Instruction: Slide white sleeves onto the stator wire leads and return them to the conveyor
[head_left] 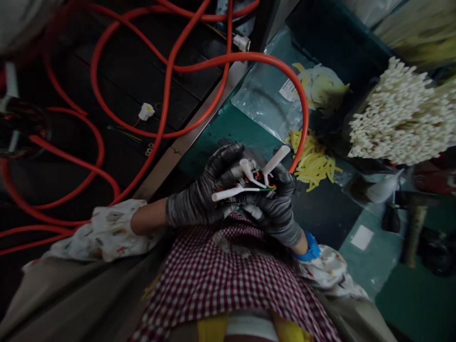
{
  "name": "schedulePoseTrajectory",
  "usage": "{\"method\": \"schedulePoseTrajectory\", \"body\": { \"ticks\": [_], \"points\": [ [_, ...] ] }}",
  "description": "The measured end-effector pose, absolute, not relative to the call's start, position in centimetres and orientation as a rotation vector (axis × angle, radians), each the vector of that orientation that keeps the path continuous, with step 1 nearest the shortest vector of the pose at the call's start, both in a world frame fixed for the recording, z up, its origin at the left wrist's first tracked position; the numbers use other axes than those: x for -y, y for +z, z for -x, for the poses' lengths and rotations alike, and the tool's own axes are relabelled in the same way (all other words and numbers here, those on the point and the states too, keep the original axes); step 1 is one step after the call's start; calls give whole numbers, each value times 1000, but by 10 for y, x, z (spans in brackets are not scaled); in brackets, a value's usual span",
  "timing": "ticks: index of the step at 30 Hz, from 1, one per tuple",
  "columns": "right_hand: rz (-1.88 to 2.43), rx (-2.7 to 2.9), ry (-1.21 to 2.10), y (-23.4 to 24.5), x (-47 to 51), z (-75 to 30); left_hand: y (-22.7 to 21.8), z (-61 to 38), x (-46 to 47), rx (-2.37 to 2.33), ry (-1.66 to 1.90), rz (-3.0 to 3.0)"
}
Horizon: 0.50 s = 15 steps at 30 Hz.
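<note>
Both of my hands wear grey striped work gloves with dark, worn fingers. Between them, above my checked apron, is a wound motor stator [245, 181] with reddish copper windings, mostly hidden by the fingers. My left hand [203, 194] is closed around its left side, and my right hand [281, 209] grips the right side. From the stator stick out a long white sleeve [228, 193] pointing left, a thick white sleeve [276, 159] pointing up and right, and a shorter white sleeve [245, 166]. Thin green and yellow wires show near the right fingers.
A long orange hose [171, 71] loops over the dark surface at left and passes behind my right hand. White connectors [146, 111] lie there. To the right are yellow strips [315, 161], a clear plastic bag [263, 90], a bundle of white sleeves [402, 118] and a hammer [415, 232].
</note>
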State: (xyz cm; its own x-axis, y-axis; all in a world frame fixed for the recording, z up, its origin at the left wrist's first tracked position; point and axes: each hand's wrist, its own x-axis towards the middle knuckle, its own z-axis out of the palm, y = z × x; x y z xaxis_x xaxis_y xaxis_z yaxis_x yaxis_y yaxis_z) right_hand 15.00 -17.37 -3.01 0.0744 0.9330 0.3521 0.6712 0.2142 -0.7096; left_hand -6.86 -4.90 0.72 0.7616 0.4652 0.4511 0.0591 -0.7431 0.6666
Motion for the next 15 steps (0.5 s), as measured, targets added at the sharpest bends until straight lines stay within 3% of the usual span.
{"method": "schedulePoseTrajectory", "body": {
  "ticks": [9, 15],
  "points": [
    [1549, 1649, 334, -35, 179, -153, 1, 61, 54, -402, 946, -2253],
    [1497, 1696, 312, -37, 179, -154, 5, 65, 51, -413, 814, -2261]
  ]
}}
